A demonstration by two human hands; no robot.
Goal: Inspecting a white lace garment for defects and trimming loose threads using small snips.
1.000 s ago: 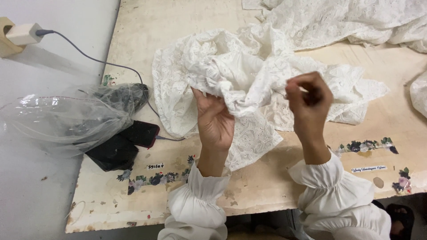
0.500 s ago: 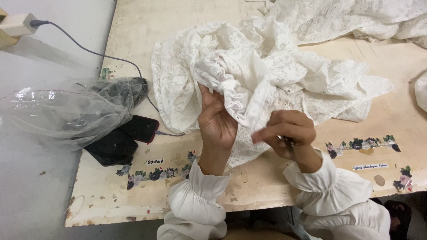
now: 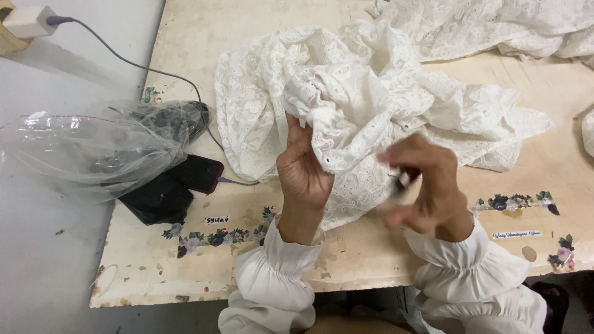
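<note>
White eyelet cotton, crumpled and lacy, is what we have in hand: the white embroidered fabric garment lies heaped across the middle of the worn beige wooden table, with a bunched part lifted toward the near edge. Our left hand is closed on that raised fold, thumb and fingers pinching the cloth. Our right hand is blurred; its fingers are curled together around a small dark tool, though we cannot tell what kind. We judge the chief risk is a snag or nick: a small tool working so close to open, perforated embroidery could catch a hole or cut the cloth, above all while the hand moves fast. The loose folds could also slip from the pinch. Toward the left edge lie a clear plastic bag, a black phone with a red rim and a grey cable; cloth dragged that way could catch them. A second white lace piece lies at the far right corner.
</note>
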